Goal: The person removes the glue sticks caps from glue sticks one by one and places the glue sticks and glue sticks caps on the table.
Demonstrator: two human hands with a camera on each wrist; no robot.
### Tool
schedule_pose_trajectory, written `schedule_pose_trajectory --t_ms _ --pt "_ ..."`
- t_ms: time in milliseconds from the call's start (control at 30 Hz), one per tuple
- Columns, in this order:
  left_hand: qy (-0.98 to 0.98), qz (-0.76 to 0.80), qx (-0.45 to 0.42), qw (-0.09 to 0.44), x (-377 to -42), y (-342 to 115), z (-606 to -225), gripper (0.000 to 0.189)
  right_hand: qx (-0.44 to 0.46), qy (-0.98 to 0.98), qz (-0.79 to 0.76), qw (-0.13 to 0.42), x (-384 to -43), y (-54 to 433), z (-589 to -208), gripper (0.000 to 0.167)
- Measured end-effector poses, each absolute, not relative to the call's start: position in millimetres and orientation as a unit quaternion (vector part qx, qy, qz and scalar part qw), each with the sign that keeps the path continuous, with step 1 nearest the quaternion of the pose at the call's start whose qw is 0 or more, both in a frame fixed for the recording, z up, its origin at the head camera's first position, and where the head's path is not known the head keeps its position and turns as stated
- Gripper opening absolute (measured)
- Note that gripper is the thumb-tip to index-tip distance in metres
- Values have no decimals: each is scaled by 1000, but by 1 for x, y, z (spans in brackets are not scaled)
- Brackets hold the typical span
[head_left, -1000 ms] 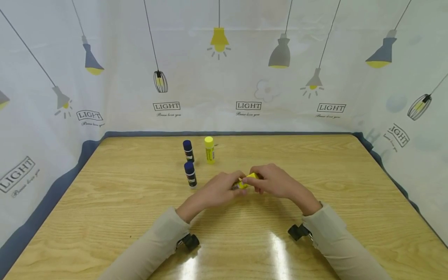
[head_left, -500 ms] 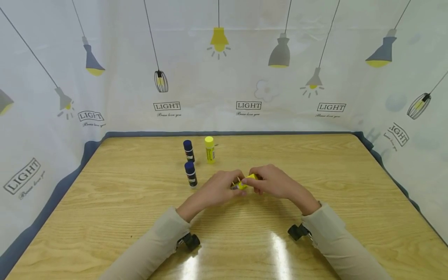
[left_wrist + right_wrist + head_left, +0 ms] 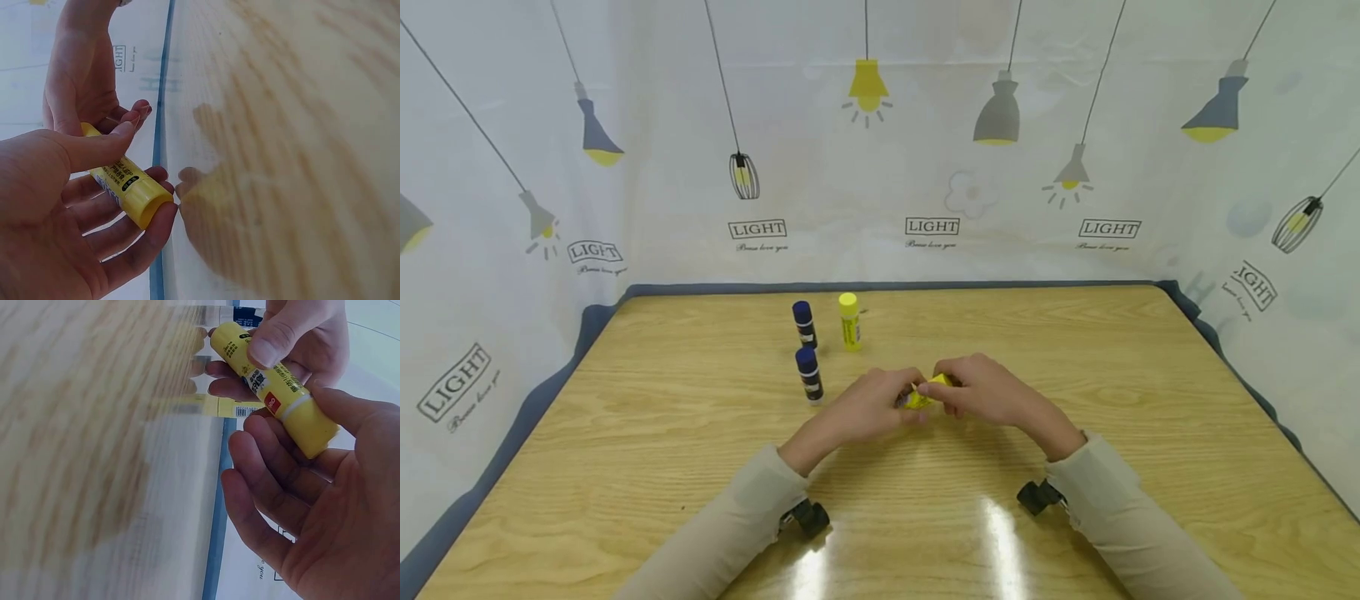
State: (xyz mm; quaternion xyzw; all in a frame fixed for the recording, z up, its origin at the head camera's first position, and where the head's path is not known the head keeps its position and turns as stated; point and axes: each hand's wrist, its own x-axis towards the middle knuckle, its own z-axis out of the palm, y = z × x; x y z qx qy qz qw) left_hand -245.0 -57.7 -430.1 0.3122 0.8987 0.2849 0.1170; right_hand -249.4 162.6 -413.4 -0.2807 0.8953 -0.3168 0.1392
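A yellow glue stick (image 3: pixel 917 400) is held tilted between both hands, just above the table, in the middle of the head view. My left hand (image 3: pixel 872 406) grips its body with thumb and fingers. At the cap end, my right hand (image 3: pixel 988 392) pinches the cap between thumb and fingers. In the right wrist view the cap (image 3: pixel 307 425) sits against the body, with a pale ring at the joint. The left wrist view shows the round base end (image 3: pixel 147 203) resting by the left fingers.
Left of the hands, two dark blue glue sticks (image 3: pixel 809 377) stand upright, one behind the other. Another yellow glue stick (image 3: pixel 850 323) stands upright beside the farther one. The wooden table (image 3: pixel 625 450) ends at a printed curtain (image 3: pixel 835 183) at the back and sides.
Both hands stay on the yellow glue stick in nearly the same place. The left fingers shift slightly and the stick turns a little. The standing glue sticks keep their places.
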Motion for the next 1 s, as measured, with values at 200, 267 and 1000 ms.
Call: schedule_pose_trajectory --t_ms 200,267,1000 --pt "897 304 298 118 -244 -60 -429 44 -282 898 -312 133 -251 160 -413 40" --pt "894 310 300 118 -244 -61 -429 43 -281 898 -310 135 -251 159 -412 41" --pt "895 296 312 123 -243 -59 -432 28 -281 888 -329 155 -252 161 -425 42"
